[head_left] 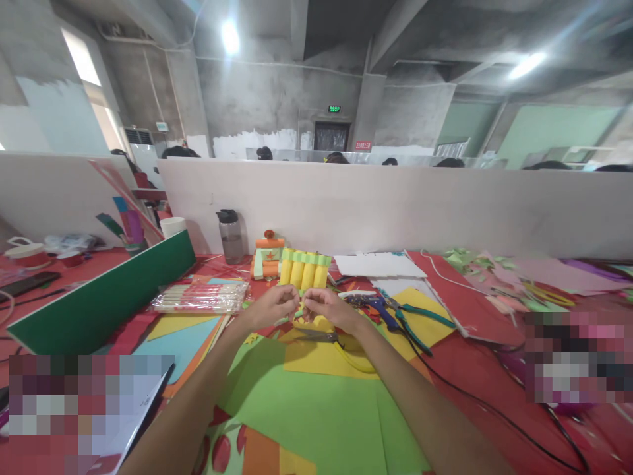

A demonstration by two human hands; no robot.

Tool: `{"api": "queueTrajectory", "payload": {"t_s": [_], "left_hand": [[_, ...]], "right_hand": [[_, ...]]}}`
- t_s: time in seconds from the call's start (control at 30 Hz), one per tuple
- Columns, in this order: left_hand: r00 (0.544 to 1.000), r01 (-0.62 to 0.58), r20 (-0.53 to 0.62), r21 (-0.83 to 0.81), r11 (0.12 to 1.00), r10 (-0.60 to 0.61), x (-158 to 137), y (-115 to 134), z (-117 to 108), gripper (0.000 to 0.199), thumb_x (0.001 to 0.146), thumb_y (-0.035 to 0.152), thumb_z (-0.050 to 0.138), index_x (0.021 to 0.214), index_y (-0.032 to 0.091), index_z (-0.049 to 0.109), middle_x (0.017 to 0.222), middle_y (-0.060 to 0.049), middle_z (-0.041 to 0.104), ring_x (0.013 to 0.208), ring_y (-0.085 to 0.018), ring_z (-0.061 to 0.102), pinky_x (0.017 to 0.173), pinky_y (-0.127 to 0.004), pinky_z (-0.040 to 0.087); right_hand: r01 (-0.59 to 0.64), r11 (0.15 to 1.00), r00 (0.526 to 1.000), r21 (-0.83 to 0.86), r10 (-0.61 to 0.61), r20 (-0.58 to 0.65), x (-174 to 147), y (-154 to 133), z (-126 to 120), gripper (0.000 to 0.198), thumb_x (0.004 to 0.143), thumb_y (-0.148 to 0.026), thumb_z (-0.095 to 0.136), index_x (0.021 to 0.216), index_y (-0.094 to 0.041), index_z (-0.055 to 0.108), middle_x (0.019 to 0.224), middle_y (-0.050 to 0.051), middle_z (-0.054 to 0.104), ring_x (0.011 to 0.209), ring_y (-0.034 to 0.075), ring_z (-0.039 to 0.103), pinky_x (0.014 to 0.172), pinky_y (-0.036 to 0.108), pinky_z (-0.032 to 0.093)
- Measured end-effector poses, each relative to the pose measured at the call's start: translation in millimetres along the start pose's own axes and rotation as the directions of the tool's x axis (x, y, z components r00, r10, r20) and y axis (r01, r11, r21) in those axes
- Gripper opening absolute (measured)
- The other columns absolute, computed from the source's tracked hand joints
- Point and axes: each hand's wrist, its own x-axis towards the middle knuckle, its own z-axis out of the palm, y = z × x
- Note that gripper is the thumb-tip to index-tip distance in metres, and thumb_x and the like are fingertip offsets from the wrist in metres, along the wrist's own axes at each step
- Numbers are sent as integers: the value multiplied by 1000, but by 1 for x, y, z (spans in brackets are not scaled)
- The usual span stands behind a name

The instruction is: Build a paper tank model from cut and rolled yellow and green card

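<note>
My left hand (277,307) and my right hand (327,307) are close together above the middle of the table, fingertips nearly meeting. Both have fingers bent in a pinch, and what lies between them is too small to make out. Just behind stands a row of yellow paper rolls (304,269) with light green bands at the top. Below the hands, scissors (321,336) with yellow handles rest on yellow paper (301,359). Large green paper sheets (316,415) spread between my forearms.
Left of the hands are wrapped sticks (200,297), a green board (113,290) and a water bottle (230,237). An orange paper model (269,257) stands behind. To the right lie a blue glue gun (383,310), teal-handled pliers (420,316) and a black cable (475,389). A white partition (346,204) closes the back.
</note>
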Motion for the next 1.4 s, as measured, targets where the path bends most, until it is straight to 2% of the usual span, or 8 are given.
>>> {"api": "queueTrajectory", "payload": {"t_s": [0.37, 0.57, 0.73, 0.83, 1.03, 1.17, 1.27, 1.4], "left_hand": [[1000, 9, 10, -44, 999, -9, -1, 3, 0, 16, 88, 34, 53, 84, 18, 52, 66, 2, 60, 62, -13, 56, 59, -24, 44], [1000, 16, -3, -41, 999, -16, -1, 2, -1, 20, 89, 38, 53, 85, 18, 53, 66, 2, 60, 61, -13, 56, 58, -24, 43], [997, 14, -81, -33, 999, -16, 2, -3, -4, 22, 88, 39, 52, 82, 17, 55, 66, 2, 58, 61, -13, 55, 60, -24, 42], [986, 68, -153, -23, 997, -71, 5, -7, -5, 24, 84, 41, 55, 78, 17, 54, 63, 2, 56, 59, -13, 54, 60, -25, 43], [959, 139, -254, 30, 990, -127, 7, -16, -7, 19, 79, 36, 54, 73, 18, 54, 61, 3, 56, 58, -13, 53, 57, -25, 41], [948, 170, -284, 74, 983, -143, 6, -19, -7, 17, 78, 34, 54, 73, 18, 54, 63, 2, 58, 59, -14, 54, 57, -25, 40], [945, 184, -291, 100, 978, -148, 6, -20, -7, 16, 78, 33, 54, 72, 18, 54, 62, 3, 57, 58, -14, 53, 56, -25, 39], [945, 193, -291, 127, 973, -150, 7, -21, -6, 16, 77, 32, 53, 70, 18, 53, 60, 3, 56, 56, -14, 52, 54, -24, 37]], "right_hand": [[46, 997, 998, -60, -49, -46, -1, 1, -3, 34, 85, -50, 69, 80, -17, 63, 66, -1, 64, 62, 13, 60, 64, 24, 46], [35, 998, 997, -55, -39, -68, 1, 2, -3, 35, 86, -52, 67, 85, -17, 65, 71, 0, 65, 63, 13, 63, 64, 26, 50], [9, 999, 987, -51, -17, -162, 5, 8, -7, 38, 87, -53, 64, 101, -18, 63, 76, 0, 64, 61, 13, 62, 59, 26, 52], [-5, 997, 975, -82, -13, -223, 6, 9, -10, 39, 88, -55, 61, 102, -19, 61, 78, 1, 64, 60, 13, 62, 58, 27, 52], [-81, 958, 937, -276, -22, -349, 1, -4, -36, 35, 86, -52, 59, 101, -20, 59, 79, 1, 64, 63, 15, 62, 61, 29, 52], [-251, 839, 886, -482, -2, -464, -22, -24, -76, 30, 87, -49, 57, 97, -21, 60, 81, 3, 66, 69, 17, 61, 62, 27, 46], [-476, 662, 818, -579, 90, -569, -49, -32, -108, 24, 82, -43, 63, 77, -20, 60, 70, 3, 65, 66, 17, 59, 59, 26, 39], [-697, 412, 714, -587, 313, -627, -81, -29, -134, 33, 75, -40, 72, 56, -20, 55, 47, 0, 56, 49, 16, 54, 54, 27, 35]]}}
